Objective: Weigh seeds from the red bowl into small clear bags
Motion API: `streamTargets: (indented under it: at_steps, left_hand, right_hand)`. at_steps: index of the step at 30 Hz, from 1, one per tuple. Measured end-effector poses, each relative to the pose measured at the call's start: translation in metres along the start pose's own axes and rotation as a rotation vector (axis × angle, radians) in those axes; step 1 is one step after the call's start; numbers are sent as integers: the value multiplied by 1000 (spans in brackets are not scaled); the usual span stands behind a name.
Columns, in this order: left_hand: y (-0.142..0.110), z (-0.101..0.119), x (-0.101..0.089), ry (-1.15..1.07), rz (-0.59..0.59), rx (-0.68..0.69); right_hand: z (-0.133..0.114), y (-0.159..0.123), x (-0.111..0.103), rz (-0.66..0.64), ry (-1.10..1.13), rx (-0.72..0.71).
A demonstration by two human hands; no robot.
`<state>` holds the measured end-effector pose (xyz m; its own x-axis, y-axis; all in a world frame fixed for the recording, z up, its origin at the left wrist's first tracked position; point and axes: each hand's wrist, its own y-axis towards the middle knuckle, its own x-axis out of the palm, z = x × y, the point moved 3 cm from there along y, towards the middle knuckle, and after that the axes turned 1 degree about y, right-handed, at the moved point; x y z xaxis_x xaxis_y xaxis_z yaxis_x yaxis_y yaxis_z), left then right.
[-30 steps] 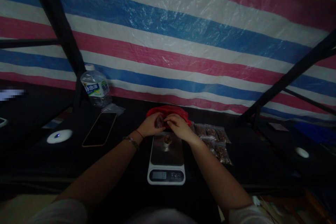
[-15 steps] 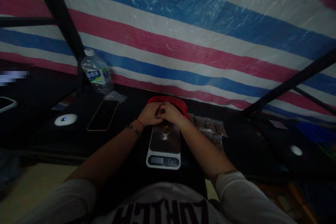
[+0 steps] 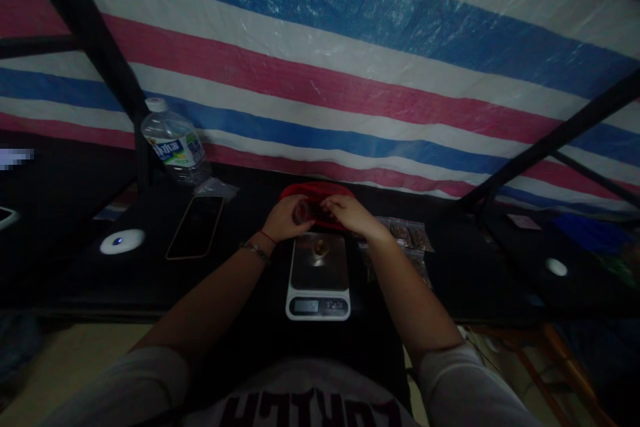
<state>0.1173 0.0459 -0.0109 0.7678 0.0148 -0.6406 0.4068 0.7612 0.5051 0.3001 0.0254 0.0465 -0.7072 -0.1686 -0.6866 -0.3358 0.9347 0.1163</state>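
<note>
A white digital scale (image 3: 318, 307) with a metal plate stands in front of me. On its plate sits a small pale cup (image 3: 320, 251) with brownish contents. Beyond the scale lies a red plastic bag (image 3: 320, 188), its inside dark. My left hand (image 3: 287, 218) is closed round a small see-through plastic piece (image 3: 302, 212), reddish against the bag; whether it is a pouch or a cup is unclear. Over the bag's right part is my right hand (image 3: 350, 215), fingers bent together at the tips. Anything in them is too dark to make out.
Several filled zip bags (image 3: 419, 239) lie right of the scale. To the left are a phone (image 3: 196, 227), a white oval device (image 3: 123, 241), a clear plastic packet (image 3: 217, 188) and a large plastic bottle (image 3: 175, 143). Striped sheeting (image 3: 320, 87) and dark metal bars stand behind.
My hands were together above the scale's far edge; now they are apart. The right hand has moved right over the red bag, while the left keeps the see-through piece. The view has shifted slightly.
</note>
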Motion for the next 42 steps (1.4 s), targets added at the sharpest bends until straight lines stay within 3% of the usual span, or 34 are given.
streamTargets:
  at_steps: [3, 6, 10, 13, 17, 22, 27, 32, 37, 42]
  left_hand:
    - [3, 0, 1, -44, -4, -26]
    - [4, 0, 2, -103, -39, -55]
    - [3, -4, 3, -174, -51, -73]
    - [4, -8, 4, -200, -50, -95]
    - [5, -11, 5, -218, -53, -96]
    - [5, -7, 7, -262, -110, -73]
    - [4, -4, 7, -272, -117, -31]
    - [4, -3, 7, -327, -99, -20]
    - [5, -1, 7, -374, -92, -4]
    - [5, -2, 7, -393, -32, 10]
  right_hand:
    - [0, -31, 2, 47, 110, -109]
    - [-1, -56, 14, -69, 71, -214]
    - [-1, -66, 27, -120, -16, -268]
    - [-3, -64, 33, -134, 2, -301]
    - [3, -60, 33, -126, 88, -216]
    - [8, -39, 20, 43, 335, -188]
    - [11, -9, 17, 169, 393, -170]
    - [11, 3, 24, 216, 209, -132]
    - [-7, 8, 22, 163, -21, -289]
    - [-15, 8, 20, 175, -27, -319]
